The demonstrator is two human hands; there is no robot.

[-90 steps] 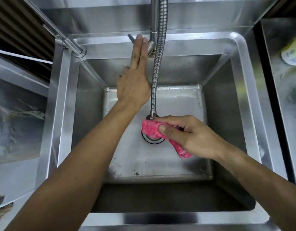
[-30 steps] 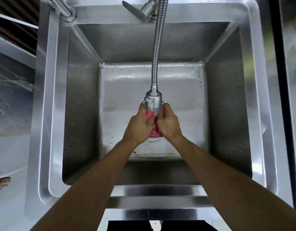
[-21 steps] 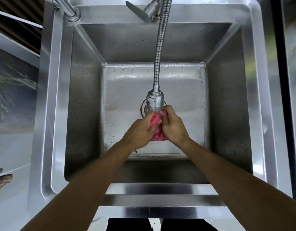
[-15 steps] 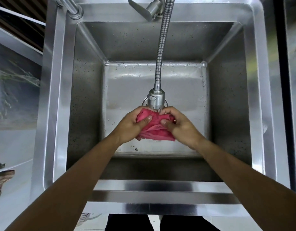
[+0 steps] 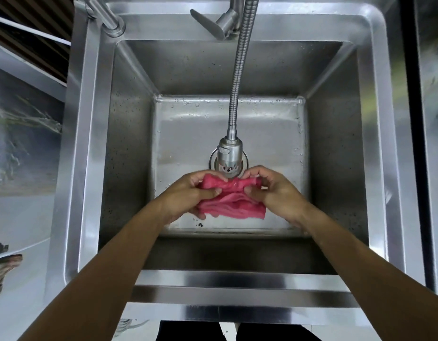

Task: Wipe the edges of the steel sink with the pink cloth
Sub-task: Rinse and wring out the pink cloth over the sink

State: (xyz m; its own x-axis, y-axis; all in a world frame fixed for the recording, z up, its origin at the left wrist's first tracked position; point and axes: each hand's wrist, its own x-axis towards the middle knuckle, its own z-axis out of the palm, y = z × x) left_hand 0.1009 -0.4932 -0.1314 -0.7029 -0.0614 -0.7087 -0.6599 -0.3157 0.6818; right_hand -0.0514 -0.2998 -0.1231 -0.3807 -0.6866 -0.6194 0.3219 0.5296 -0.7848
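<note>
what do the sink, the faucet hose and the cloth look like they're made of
Sink: brushed steel, by its grey sheen and streaked reflections.
Faucet hose: likely ribbed flexible metal, shiny with ring-like ridges.
Pink cloth: soft woven fabric, seemingly wet; it bunches and folds between both hands.

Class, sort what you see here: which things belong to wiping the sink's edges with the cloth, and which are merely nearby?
Belongs to the job:
pink cloth
square steel sink
left hand
right hand

Merely nearby:
flexible steel faucet hose
steel spray head
flat faucet lever
round drain
</note>
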